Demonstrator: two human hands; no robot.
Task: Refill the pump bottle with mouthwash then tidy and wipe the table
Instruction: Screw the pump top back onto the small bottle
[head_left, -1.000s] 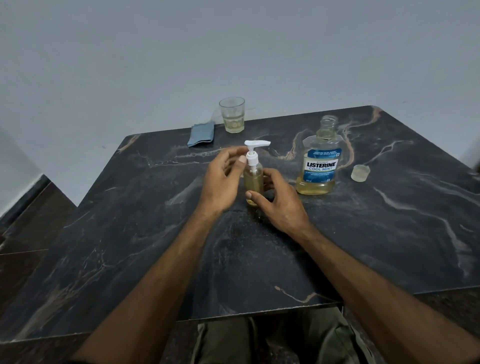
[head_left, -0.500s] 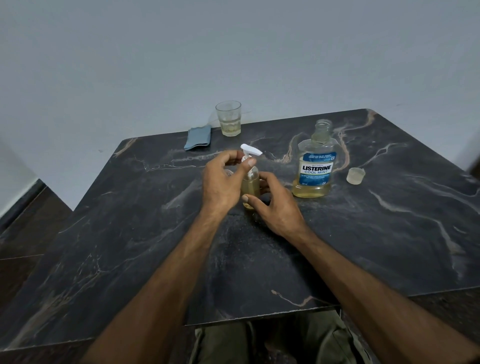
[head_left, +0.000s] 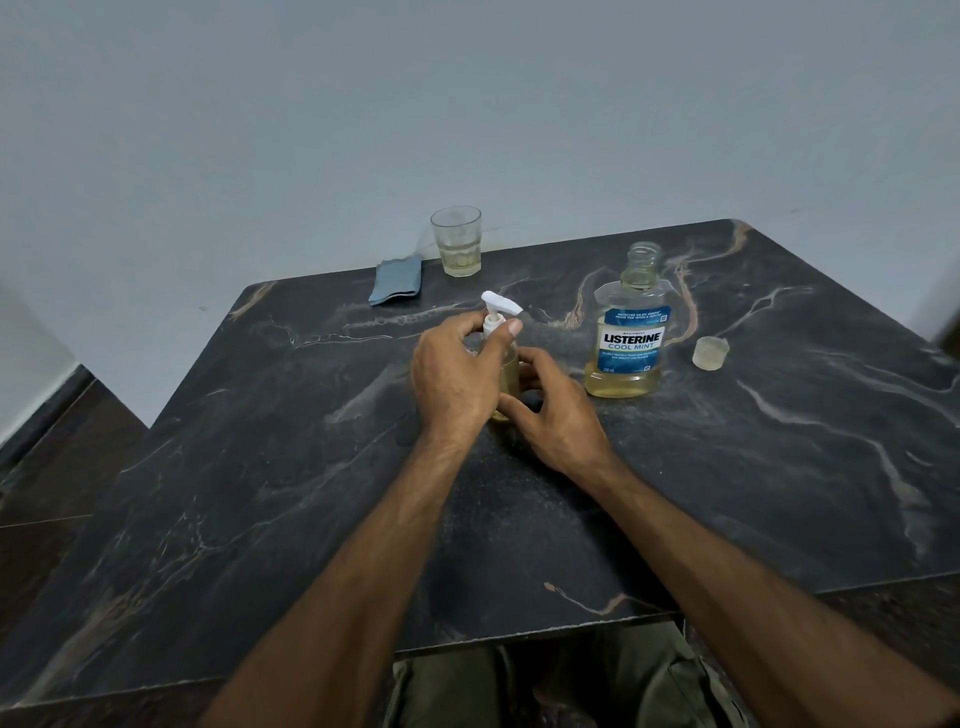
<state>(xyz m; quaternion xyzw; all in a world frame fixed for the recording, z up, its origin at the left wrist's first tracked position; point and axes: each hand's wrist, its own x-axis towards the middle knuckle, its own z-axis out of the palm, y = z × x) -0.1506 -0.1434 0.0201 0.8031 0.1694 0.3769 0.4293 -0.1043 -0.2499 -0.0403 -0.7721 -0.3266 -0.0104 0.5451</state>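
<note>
Small clear pump bottle (head_left: 506, 374) of yellow liquid stands mid-table, right hand (head_left: 558, 415) gripping its body, left hand (head_left: 457, 374) pinching the white pump collar (head_left: 491, 325); screwing-on step, next likely recapping.

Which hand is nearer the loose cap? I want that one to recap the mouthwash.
Right. The right hand holds the pump bottle with only the mouthwash between it and the cap; the left hand grips the pump collar, farther away.
</note>
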